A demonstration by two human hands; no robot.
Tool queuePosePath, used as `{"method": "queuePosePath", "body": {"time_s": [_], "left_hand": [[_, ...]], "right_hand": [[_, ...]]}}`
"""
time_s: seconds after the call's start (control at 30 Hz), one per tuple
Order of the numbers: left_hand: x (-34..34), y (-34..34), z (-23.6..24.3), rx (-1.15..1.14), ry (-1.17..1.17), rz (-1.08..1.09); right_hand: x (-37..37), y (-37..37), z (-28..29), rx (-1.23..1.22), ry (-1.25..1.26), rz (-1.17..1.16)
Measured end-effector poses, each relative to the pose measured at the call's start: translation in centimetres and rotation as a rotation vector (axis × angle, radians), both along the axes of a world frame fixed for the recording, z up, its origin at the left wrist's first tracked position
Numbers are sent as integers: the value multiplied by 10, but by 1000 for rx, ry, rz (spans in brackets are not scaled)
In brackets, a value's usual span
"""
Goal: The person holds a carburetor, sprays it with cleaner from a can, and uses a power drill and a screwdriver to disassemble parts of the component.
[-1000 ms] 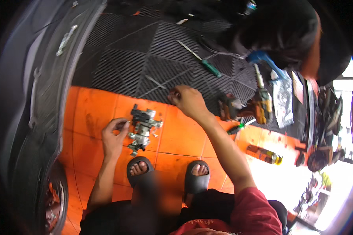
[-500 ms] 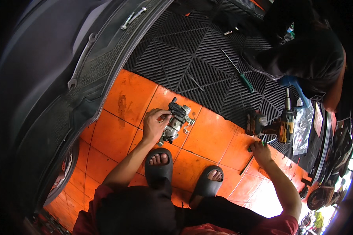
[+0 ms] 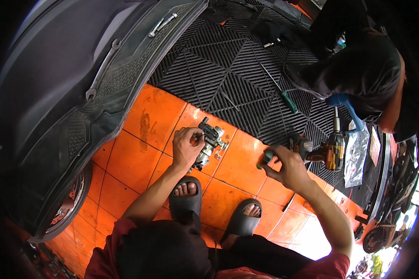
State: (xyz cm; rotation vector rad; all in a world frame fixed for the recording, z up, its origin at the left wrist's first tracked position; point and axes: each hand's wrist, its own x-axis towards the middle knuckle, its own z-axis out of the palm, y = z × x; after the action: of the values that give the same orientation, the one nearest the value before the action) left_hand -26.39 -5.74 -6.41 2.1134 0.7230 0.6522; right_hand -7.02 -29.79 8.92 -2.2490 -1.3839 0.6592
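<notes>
At the left side of a metal throttle body (image 3: 208, 151) with a black housing, my left hand (image 3: 189, 146) has its fingers curled in a pinch; what they hold is too small to make out. The throttle body rests on orange tiles by my left sandal. My right hand (image 3: 288, 167), to the right of it, grips a green-and-black screwdriver handle (image 3: 267, 157); the shaft cannot be made out.
Dark bodywork (image 3: 65, 69) on the left carries a wrench (image 3: 103, 69) and bolts. A rubber mat (image 3: 237, 79) holds another screwdriver (image 3: 288, 101), two power tools (image 3: 335, 153) and a plastic bag (image 3: 356, 162). A person in black (image 3: 354, 79) is at upper right.
My left hand has moved onto the throttle body. My right hand went down to the screwdriver near the power tools and has brought it leftward toward the throttle body. The view has shifted.
</notes>
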Motion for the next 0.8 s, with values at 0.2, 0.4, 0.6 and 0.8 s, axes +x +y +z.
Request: {"method": "queuePosePath", "body": {"time_s": [0.2, 0.4, 0.6, 0.8], "left_hand": [[-2, 3, -5, 12, -40, 0], [-3, 1, -3, 19, -44, 10], [-1, 0, 1, 31, -50, 5], [-1, 1, -2, 20, -43, 7]], "right_hand": [[-1, 80, 24, 284, 213, -110], [-15, 121, 13, 462, 238, -84], [-23, 134, 4, 500, 159, -14], [-23, 139, 3, 513, 124, 20]]}}
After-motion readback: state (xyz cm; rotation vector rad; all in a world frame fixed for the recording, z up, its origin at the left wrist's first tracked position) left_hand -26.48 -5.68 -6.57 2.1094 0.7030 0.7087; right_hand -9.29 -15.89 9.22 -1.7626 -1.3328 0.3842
